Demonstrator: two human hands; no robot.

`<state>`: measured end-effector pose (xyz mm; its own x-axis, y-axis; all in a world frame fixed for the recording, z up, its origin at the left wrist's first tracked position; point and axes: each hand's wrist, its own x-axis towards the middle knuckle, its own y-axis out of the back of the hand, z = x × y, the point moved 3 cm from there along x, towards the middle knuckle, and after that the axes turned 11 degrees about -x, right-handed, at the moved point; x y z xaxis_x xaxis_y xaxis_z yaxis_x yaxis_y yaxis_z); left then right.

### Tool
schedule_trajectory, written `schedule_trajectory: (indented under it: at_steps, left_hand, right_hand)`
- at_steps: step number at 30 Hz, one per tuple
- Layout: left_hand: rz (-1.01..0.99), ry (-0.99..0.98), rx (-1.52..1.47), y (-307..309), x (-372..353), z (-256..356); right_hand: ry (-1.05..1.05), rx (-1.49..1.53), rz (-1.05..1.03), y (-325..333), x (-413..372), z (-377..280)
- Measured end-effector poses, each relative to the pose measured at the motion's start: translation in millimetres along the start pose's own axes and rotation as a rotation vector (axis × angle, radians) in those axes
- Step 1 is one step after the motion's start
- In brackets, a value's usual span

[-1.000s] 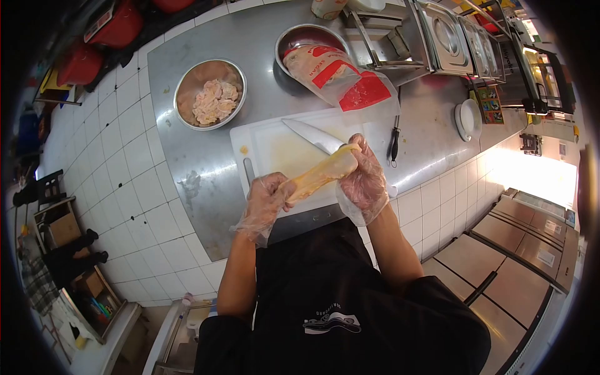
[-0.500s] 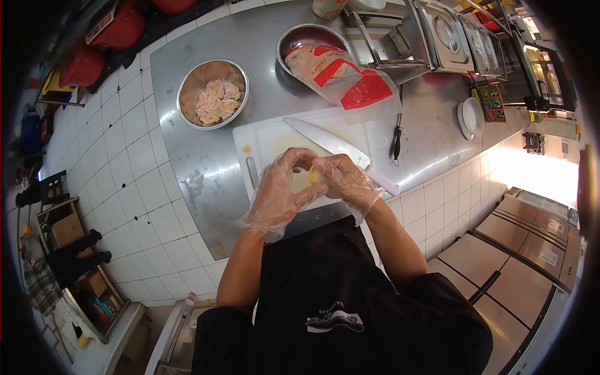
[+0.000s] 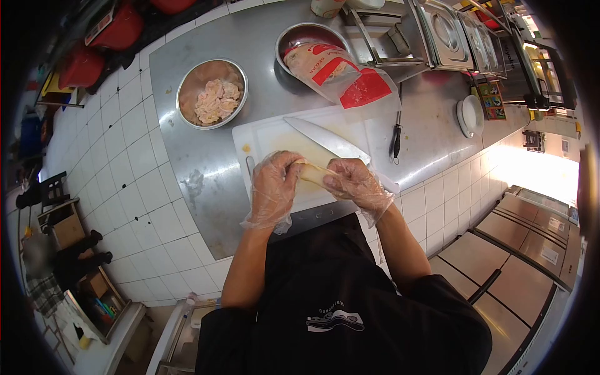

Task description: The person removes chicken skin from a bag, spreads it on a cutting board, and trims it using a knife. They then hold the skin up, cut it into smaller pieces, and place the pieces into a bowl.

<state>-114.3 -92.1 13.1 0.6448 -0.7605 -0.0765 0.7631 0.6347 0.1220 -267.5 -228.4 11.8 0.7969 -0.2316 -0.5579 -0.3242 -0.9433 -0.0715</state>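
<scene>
A pale yellowish piece of raw chicken (image 3: 314, 174) is stretched between my two hands, above the near part of a white cutting board (image 3: 262, 132). My left hand (image 3: 275, 183), in a clear plastic glove, pinches one end of it. The other end is gripped by my right hand (image 3: 354, 180), gloved the same way. Just beyond them a large knife (image 3: 328, 139) lies slantwise on the board, its white handle partly behind my right hand. A steel bowl (image 3: 187, 84) holding cut raw chicken (image 3: 218, 100) stands at the far left of the board.
A red-and-white plastic bag (image 3: 340, 75) leans out of a second steel bowl (image 3: 290, 37) at the back. A black-handled tool (image 3: 397, 140) lies right of the board, with white dishes (image 3: 470, 117) farther right. Steel food pans (image 3: 447, 34) stand back right. A person (image 3: 44, 269) is at far left.
My hands have moved apart, drawing the chicken piece out between them. It was bunched up at my fingertips before. The knife, bowls and bag stay in place.
</scene>
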Motion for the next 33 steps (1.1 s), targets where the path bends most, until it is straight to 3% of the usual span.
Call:
schedule_trajectory:
  at_steps: [8, 12, 15, 20, 23, 26, 29, 33]
  left_hand:
    - [0.112, 0.218, -0.225, 16, -6, -21]
    - [0.025, 0.235, -0.419, 17, -9, -34]
    - [-0.019, 0.258, -0.462, 22, -7, -36]
    - [-0.061, 0.363, -0.482, 35, 13, -12]
    - [0.037, 0.254, -0.565, 41, 20, 2]
    - [-0.027, 0.213, -0.527, 48, 11, 2]
    - [-0.153, 0.235, -0.366, 41, -7, -23]
    - [-0.286, 0.163, 0.144, 18, -31, -67]
  right_hand:
    - [0.169, 0.347, 0.219, 22, -1, 21]
    - [0.197, 0.431, 0.240, 31, 5, 36]
    - [0.310, 0.329, 0.208, 30, 12, 22]
    - [0.167, 0.116, 0.171, 34, 32, -20]
    - [0.172, 0.031, 0.114, 40, 38, -35]
    - [0.281, -0.100, 0.076, 44, 34, -35]
    - [0.369, -0.405, 0.073, 44, 31, -6]
    - [0.517, -0.831, 0.165, 34, 28, 61]
